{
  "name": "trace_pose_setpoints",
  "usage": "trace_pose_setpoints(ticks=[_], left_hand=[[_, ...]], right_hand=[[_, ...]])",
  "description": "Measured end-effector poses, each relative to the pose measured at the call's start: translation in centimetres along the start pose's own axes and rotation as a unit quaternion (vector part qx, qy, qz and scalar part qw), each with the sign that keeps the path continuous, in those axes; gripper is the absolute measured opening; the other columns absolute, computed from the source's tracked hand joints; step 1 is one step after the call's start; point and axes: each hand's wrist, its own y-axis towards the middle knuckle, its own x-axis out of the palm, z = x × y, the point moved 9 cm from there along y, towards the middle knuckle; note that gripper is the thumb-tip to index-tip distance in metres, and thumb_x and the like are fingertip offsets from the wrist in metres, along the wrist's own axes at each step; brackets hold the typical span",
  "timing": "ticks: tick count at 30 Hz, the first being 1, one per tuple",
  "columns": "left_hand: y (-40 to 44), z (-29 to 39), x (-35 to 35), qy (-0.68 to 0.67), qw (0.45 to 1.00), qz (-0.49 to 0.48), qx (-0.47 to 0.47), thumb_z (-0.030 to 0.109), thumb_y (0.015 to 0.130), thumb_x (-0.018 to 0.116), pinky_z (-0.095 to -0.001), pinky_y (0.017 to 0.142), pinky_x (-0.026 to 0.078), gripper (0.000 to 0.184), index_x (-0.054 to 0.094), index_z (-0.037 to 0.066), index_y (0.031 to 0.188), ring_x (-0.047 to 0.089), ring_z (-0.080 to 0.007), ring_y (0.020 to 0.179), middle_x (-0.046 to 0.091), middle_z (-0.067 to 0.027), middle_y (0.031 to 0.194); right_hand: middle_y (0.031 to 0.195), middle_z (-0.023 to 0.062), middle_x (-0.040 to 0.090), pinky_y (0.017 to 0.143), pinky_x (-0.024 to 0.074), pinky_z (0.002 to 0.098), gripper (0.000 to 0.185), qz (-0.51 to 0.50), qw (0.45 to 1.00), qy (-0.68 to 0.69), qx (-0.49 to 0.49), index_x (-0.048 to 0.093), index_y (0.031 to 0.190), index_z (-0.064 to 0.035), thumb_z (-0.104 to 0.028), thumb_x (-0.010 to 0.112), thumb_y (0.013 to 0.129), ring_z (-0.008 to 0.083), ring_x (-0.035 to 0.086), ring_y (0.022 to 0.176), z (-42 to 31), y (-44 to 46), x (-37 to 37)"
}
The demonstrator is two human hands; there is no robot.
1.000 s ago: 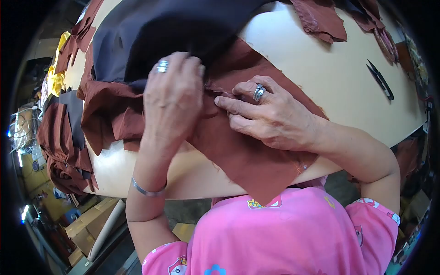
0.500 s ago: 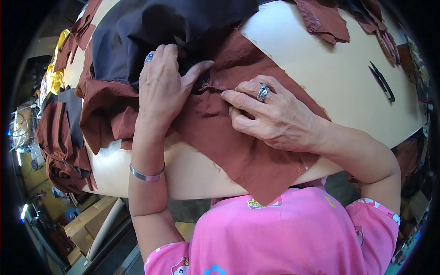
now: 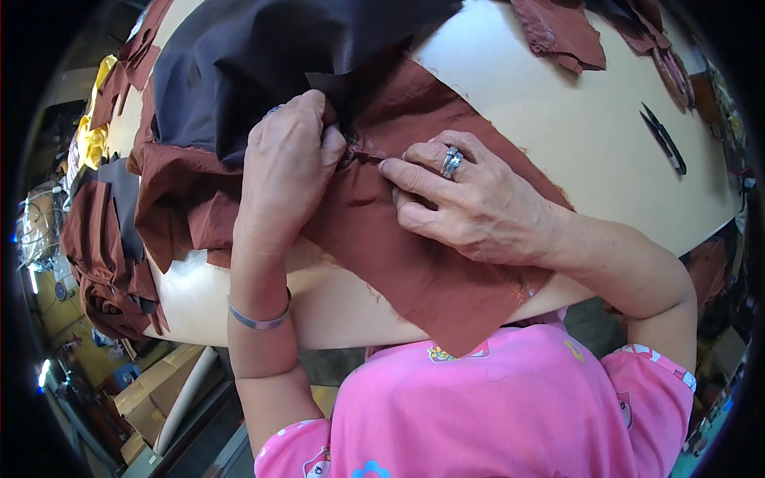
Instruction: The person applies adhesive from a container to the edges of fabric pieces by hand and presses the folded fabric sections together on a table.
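Rust-brown fabric [image 3: 430, 263] with frayed edges lies across the table, one corner hanging over its near edge. Joined or overlapping with it, a dark, nearly black fabric [image 3: 231, 88] bunches up at the upper left. My left hand [image 3: 291, 155] is closed, thumb against curled fingers, pinching the dark fabric near where the two colours meet. To its right, my right hand [image 3: 470, 195] has its fingers bent and pinches the brown fabric beside a puckered, frayed seam. The seam runs between both hands.
Black thread snips [image 3: 663, 139] lie at the right on the pale table [image 3: 574, 159]. More brown pieces [image 3: 562, 36] rest at the far edge. A brown and dark fabric pile [image 3: 111, 247] hangs off the left side. Cardboard boxes [image 3: 159, 390] stand below.
My left hand has gone from spread thumb and fingers to a closed pinch on the dark fabric. The dark cloth has shifted slightly. My right hand has barely moved.
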Motion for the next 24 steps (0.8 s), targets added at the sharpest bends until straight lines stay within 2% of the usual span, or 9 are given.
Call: trace_pose_setpoints(ticks=[7, 13, 16, 24], left_hand=[[-0.9, 1.7, -1.8, 0.09, 0.992, 0.085, 0.023, 0.006, 0.075, 0.056, -0.0389, 0.071, 0.046, 0.01, 0.053, 0.002, 0.084, 0.057, -0.0304, 0.077, 0.057, -0.0136, 0.082], [-0.6, 1.8, -1.5, 0.097, 0.991, 0.08, 0.042, 0.007, 0.075, 0.056, -0.0387, 0.07, 0.047, 0.012, 0.053, 0.003, 0.086, 0.057, -0.0292, 0.078, 0.057, -0.0128, 0.082], [-0.6, 1.6, -1.3, 0.064, 0.992, 0.096, 0.046, 0.003, 0.074, 0.059, -0.0403, 0.069, 0.045, 0.013, 0.052, 0.002, 0.085, 0.056, -0.0324, 0.077, 0.056, -0.0136, 0.081], [-0.3, 2.0, -1.7, 0.096, 0.991, 0.082, 0.051, 0.006, 0.076, 0.056, -0.0386, 0.07, 0.047, 0.009, 0.053, 0.003, 0.084, 0.058, -0.0292, 0.077, 0.057, -0.0117, 0.079]], right_hand=[[0.112, 0.013, 0.055, 0.085, 0.0415, 0.0399, 0.013, 0.007, 1.0, 0.003, 0.006, 0.056, 0.08, -0.005, -0.013, 0.055, 0.069, 0.0229, 0.054, 0.097, 0.1, 0.0, 0.0], [0.113, 0.0136, 0.056, 0.086, 0.0414, 0.0406, 0.013, 0.006, 1.0, -0.002, 0.011, 0.056, 0.079, -0.0052, -0.014, 0.054, 0.07, 0.0232, 0.054, 0.097, 0.1, 0.0, -0.1], [0.109, 0.0143, 0.056, 0.082, 0.0412, 0.0403, 0.012, 0.026, 0.999, -0.022, 0.004, 0.056, 0.079, -0.0063, -0.017, 0.054, 0.073, 0.0243, 0.054, 0.096, 0.1, 0.1, 0.0], [0.112, 0.0175, 0.056, 0.079, 0.0413, 0.0398, 0.015, 0.003, 0.999, -0.048, -0.006, 0.055, 0.085, -0.0068, -0.019, 0.052, 0.077, 0.0254, 0.055, 0.097, -0.1, 0.3, 0.2]])
